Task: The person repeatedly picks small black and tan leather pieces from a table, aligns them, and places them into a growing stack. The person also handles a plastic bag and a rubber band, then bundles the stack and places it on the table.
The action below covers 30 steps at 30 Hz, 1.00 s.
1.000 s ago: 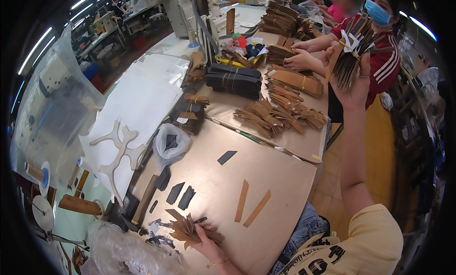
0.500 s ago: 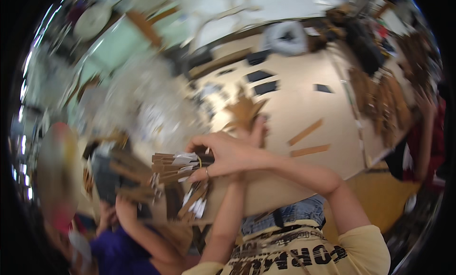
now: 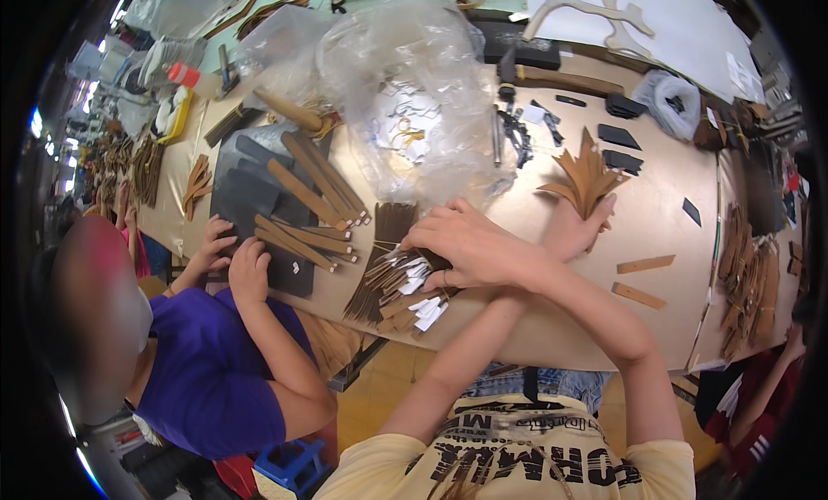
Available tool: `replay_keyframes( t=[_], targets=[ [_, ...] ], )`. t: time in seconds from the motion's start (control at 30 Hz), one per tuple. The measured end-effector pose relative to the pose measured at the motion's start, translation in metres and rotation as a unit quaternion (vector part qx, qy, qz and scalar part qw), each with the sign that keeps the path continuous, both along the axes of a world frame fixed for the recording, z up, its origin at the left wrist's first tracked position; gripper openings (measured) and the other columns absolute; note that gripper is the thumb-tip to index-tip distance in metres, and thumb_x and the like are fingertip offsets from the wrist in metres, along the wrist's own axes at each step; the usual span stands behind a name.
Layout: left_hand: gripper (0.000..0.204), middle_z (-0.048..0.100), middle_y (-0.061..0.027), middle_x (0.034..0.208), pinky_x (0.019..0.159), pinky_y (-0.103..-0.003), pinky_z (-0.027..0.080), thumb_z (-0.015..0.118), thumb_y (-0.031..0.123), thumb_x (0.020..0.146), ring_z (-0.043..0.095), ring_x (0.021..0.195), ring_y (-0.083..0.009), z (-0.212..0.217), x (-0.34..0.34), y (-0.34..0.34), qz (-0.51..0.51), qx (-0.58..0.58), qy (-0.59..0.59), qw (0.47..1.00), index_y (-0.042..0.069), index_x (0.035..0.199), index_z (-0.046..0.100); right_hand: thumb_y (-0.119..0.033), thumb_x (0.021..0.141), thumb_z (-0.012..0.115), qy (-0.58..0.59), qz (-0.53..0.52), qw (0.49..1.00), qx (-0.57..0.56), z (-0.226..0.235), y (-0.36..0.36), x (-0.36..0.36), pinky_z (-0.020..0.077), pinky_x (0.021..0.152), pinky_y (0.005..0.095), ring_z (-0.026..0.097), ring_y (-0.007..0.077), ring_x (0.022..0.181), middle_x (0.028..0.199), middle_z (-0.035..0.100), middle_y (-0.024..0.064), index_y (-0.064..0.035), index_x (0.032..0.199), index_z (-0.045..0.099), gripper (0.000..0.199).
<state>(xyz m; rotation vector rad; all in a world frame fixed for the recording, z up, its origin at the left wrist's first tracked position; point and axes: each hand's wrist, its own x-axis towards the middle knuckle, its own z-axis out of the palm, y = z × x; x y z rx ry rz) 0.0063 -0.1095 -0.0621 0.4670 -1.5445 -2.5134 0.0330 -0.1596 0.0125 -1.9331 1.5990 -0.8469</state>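
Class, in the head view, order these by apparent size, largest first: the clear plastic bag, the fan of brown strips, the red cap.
1. clear plastic bag
2. fan of brown strips
3. red cap
All lie on the table, so the ranking seems safe.

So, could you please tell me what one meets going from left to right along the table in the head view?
Co-worker's hands → long brown strips on a dark sheet → tagged bundle of dark strips → fan of tan pieces → two loose tan strips → brown stacks.

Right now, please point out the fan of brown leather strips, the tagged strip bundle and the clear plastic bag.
fan of brown leather strips (image 3: 586, 176), head view, fan middle
tagged strip bundle (image 3: 388, 280), head view, dark strips
clear plastic bag (image 3: 431, 86), head view, crumpled top
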Motion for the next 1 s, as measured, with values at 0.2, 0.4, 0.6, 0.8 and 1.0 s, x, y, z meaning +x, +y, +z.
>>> replay_keyframes(
  t=[0.2,0.4,0.6,0.8,1.0],
  targets=[
    [0.057,0.063,-0.0008,0.092,0.075,-0.027,0.048,0.037,0.057,0.103,0.058,0.085,-0.0076,0.029,0.022,-0.014,-0.081,0.283,-0.015,0.955,0.007,0.116,0.062,-0.031,0.081,0.077,-0.041,-0.194,0.975,-0.096,0.040,0.105,-0.033,0.0361,0.103,0.0445,0.056,0.0295,0.116,0.119,0.064,0.0088,-0.0084,0.117,0.064,0.045],
    [0.056,0.063,-0.0110,0.104,0.069,-0.032,0.053,0.034,0.043,0.105,0.062,0.079,-0.0195,0.063,0.037,0.017,-0.156,0.292,0.039,0.943,-0.002,0.137,0.046,-0.008,0.080,0.078,-0.162,-0.606,0.776,-0.062,0.066,0.255,-0.064,0.0456,0.073,0.0240,0.056,0.0104,0.081,0.100,0.066,0.0051,-0.0056,0.113,0.068,0.034],
    [0.064,0.061,-0.0108,0.098,0.063,-0.031,0.050,0.032,0.052,0.104,0.059,0.072,-0.0174,0.083,0.048,0.077,-0.277,0.278,-0.006,0.920,-0.001,0.135,0.045,-0.007,0.077,0.081,-0.121,-0.515,0.844,-0.085,0.064,0.318,-0.054,0.0492,0.072,0.0286,0.059,0.0143,0.078,0.097,0.067,0.0067,-0.0047,0.113,0.069,0.038],
    [0.053,0.057,-0.0073,0.089,0.061,-0.028,0.047,0.032,0.051,0.106,0.054,0.068,-0.0136,0.087,0.059,0.100,-0.296,0.160,-0.067,0.939,0.003,0.122,0.049,0.004,0.075,0.076,-0.178,-0.544,0.805,-0.159,0.040,0.324,-0.036,0.0528,0.069,0.0275,0.066,0.0169,0.077,0.090,0.068,0.0078,-0.0013,0.101,0.074,0.026],
    [0.045,0.055,-0.0052,0.088,0.062,-0.028,0.047,0.031,0.048,0.107,0.052,0.069,-0.0125,0.078,0.076,0.095,-0.266,0.155,-0.158,0.938,0.007,0.120,0.047,0.007,0.071,0.073,0.038,-0.537,0.819,-0.196,0.022,0.318,-0.014,0.0518,0.063,0.0256,0.065,0.0171,0.073,0.095,0.068,0.0094,-0.0057,0.103,0.076,0.035]
  ],
)
